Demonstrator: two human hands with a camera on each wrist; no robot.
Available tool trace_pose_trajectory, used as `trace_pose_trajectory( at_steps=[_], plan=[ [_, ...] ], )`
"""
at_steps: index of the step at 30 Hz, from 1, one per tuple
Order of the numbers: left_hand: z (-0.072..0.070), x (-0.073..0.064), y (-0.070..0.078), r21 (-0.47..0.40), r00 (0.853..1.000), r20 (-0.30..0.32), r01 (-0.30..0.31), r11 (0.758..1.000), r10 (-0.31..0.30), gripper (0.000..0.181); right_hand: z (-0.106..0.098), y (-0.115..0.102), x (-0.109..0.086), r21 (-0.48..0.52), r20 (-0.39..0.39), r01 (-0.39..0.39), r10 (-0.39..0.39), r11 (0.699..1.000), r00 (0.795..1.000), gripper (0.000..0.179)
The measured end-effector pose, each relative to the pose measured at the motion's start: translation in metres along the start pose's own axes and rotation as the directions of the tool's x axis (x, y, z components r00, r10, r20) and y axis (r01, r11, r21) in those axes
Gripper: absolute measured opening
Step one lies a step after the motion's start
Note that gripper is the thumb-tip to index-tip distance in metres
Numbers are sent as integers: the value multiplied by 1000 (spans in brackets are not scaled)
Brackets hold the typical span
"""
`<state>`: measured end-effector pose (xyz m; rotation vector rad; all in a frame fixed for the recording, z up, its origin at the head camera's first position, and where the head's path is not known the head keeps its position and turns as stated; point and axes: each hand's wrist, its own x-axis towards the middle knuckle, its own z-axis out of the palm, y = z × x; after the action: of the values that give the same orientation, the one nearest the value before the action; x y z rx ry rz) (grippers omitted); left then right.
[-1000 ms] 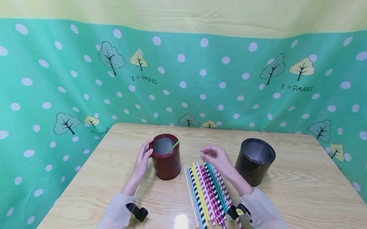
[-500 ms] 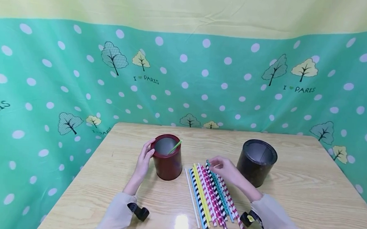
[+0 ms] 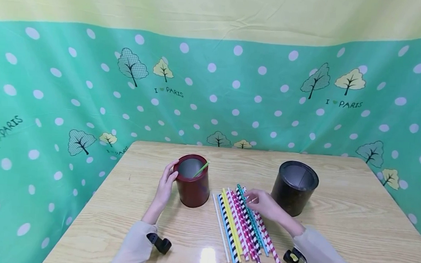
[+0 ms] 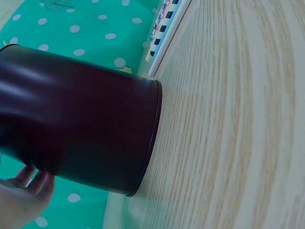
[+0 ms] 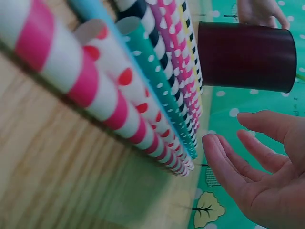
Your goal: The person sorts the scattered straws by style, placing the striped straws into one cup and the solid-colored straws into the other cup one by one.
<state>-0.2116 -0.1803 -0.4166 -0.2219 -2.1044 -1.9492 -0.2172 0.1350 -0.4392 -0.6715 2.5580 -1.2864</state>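
A dark red can (image 3: 193, 192) stands upright on the table, with a green straw (image 3: 201, 170) leaning against its inside rim. My left hand (image 3: 164, 187) holds the can at its left side near the top; in the left wrist view several fingers (image 4: 34, 181) touch the wall. To the can's right lies a row of patterned paper straws (image 3: 234, 227). Above the far right end of the row is my right hand (image 3: 264, 205), nothing in it. The right wrist view shows its thumb and fingers apart, close to the teal dotted straw (image 5: 152, 78) and the pink-striped straw (image 5: 112, 112).
A black can (image 3: 294, 190), upright, stands right of the straws, just behind my right hand. A thin white straw (image 3: 221, 229) lies at the row's left edge. The wooden table (image 3: 354, 227) ends at a polka-dot curtain (image 3: 235, 92) behind.
My right hand has moved right and nearer to me, from beyond the straws' far ends to over the teal straw. The left hand stays on the red can. The head view has shifted slightly.
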Motion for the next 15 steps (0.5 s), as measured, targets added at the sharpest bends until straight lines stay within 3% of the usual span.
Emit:
trace_pose_trajectory(
  at_steps=[15],
  plan=[
    [0, 1, -2, 1, 1000, -6, -11, 1000, 11, 38, 2, 12, -7, -38, 18, -11, 12, 999, 1000, 26]
  ],
)
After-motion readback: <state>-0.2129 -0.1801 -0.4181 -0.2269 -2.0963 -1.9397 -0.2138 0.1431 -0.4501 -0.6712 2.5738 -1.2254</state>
